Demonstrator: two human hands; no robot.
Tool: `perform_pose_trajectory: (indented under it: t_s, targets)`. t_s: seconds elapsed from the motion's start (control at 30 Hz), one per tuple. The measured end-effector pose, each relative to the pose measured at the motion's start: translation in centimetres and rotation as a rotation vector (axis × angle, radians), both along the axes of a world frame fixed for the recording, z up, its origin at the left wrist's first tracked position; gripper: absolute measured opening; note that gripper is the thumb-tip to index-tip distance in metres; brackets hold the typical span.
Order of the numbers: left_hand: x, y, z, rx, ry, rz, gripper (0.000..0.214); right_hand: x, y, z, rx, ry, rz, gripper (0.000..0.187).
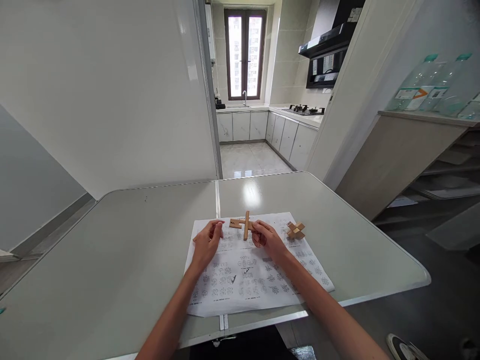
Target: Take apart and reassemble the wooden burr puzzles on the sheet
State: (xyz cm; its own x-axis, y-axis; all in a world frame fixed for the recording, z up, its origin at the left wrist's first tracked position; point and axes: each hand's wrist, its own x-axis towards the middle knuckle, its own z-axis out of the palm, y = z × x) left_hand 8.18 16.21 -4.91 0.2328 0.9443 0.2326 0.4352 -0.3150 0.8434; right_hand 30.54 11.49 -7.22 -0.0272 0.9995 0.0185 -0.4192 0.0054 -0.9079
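A printed sheet (245, 306) is laid at the near edge of the tabletop (105, 260). Over its far part, crossed wooden pieces (246, 226) are pinched by the right hand (267, 239), the notched piece (235, 223) pointed leftward at the separate left hand (207, 242), whose grip cannot be told.
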Motion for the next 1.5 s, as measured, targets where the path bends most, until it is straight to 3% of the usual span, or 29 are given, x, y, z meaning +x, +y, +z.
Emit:
perform_pose_trajectory:
  t_s: [0.2, 0.37, 0.47, 0.67, 1.07, 1.5]
  targets:
    - [1.8, -1.3, 0.2, -0.228, -0.237, -0.225, 0.053, 0.0, -0.1, -0.2, 0.030, -0.026, 0.095, 0.040]
    - [1.7, -1.1, 0.3, -0.318, -0.371, -0.269, 0.049, -0.2, -0.3, -0.4, 0.051, -0.034, 0.156, 0.038]
    - [1.5, -1.1, 0.3, -0.364, -0.406, -0.305, 0.049, -0.3, -0.3, -0.4, 0.073, -0.027, 0.177, 0.046]
    - [1.5, -1.4, 0.4, -0.443, -0.419, -0.386, 0.046, -0.2, -0.4, -0.2, 0.126, 0.084, 0.381, 0.056]
    - [1.8, -1.4, 0.1, -0.450, -0.450, -0.405, 0.043, 0.3, -0.2, -1.5, 0.035, 0.129, 0.201, 0.055]
    - [1.9, -1.8, -0.2, -0.467, -0.439, -0.401, 0.044, 0.2, -0.8, -0.3, 0.011, 0.165, 0.118, 0.042]
